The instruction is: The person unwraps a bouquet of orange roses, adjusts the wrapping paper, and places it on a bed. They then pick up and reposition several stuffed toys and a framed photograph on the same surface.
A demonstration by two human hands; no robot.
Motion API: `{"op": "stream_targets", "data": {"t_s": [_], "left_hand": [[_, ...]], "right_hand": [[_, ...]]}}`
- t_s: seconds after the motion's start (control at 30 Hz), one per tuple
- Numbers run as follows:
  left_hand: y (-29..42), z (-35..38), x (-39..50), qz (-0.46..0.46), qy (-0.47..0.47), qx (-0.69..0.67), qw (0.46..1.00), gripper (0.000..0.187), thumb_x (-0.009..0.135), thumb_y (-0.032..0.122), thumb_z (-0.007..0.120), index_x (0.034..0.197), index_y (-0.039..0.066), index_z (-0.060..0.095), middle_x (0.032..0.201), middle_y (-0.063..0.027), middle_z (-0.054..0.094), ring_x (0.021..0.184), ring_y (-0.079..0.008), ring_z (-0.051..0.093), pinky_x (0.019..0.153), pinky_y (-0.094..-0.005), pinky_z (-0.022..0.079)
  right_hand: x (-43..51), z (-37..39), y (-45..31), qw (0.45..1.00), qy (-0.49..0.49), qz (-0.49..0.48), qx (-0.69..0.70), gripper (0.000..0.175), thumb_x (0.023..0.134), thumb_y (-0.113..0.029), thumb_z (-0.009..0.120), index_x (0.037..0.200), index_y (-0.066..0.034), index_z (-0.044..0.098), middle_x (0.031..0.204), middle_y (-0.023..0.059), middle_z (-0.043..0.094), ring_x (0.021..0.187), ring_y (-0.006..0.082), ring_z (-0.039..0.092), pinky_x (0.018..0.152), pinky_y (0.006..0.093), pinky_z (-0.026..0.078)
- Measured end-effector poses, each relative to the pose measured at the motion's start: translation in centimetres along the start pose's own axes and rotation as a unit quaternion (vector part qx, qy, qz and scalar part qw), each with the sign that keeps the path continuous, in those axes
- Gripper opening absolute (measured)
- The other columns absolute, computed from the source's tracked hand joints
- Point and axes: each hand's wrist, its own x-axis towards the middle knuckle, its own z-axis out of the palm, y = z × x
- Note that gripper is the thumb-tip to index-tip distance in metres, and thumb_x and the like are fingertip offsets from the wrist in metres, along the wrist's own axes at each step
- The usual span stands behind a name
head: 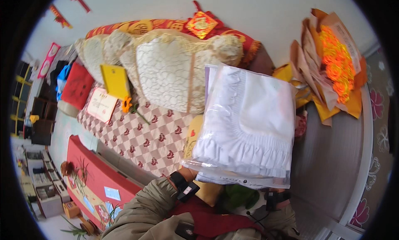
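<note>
A clear plastic package of folded white ruffled fabric is held up before me at the centre right. My left hand is at its lower left corner, mostly hidden under the package, with a black band and small device on the wrist. My right hand is beneath its lower right edge; only a little of it shows by another black wristband. The fingers of both hands are hidden. Behind the package's upper left edge, a white and purple edge shows. Below it are a yellow item and a green plush-like item.
Behind stands a sofa with a checkered cover, bearing a yellow folder, a certificate, an artificial sunflower and a red cushion. An orange flower bouquet is at right. A red-covered table with plants stands at left.
</note>
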Motion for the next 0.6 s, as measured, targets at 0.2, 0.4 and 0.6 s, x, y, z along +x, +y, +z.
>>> {"op": "stream_targets", "data": {"t_s": [0.2,0.4,0.6], "left_hand": [[-14.3,-1.3,-11.6,-0.129,0.126,-0.065,0.981,0.046,0.091,0.044,0.048,0.127,0.017,0.058,0.13,-0.0103,0.057,0.128,-0.0318,0.044,0.107,-0.0455,0.031],[-25.3,-3.9,-20.6,-0.196,0.175,-0.033,0.964,0.044,0.09,0.041,0.051,0.126,0.016,0.06,0.128,-0.0118,0.058,0.127,-0.0329,0.045,0.105,-0.045,0.033],[-36.4,-6.6,-19.3,-0.12,0.156,0.156,0.968,0.043,0.089,0.038,0.053,0.124,0.014,0.061,0.126,-0.0133,0.059,0.126,-0.034,0.045,0.104,-0.0444,0.035]], "right_hand": [[-3.1,10.0,4.0,0.988,-0.135,0.045,-0.054,0.062,0.097,-0.04,0.05,0.148,-0.0122,0.03,0.137,0.0108,0.048,0.123,0.0213,0.047,0.1,0.0341,0.039],[-1.5,24.9,12.3,0.945,-0.286,0.113,-0.109,0.063,0.098,-0.042,0.049,0.149,-0.0128,0.028,0.139,0.0109,0.046,0.125,0.0213,0.045,0.101,0.0342,0.038],[1.7,34.7,16.0,0.913,-0.363,0.052,-0.177,0.063,0.099,-0.043,0.047,0.15,-0.0135,0.026,0.141,0.011,0.045,0.128,0.0212,0.043,0.102,0.0343,0.037]]}}
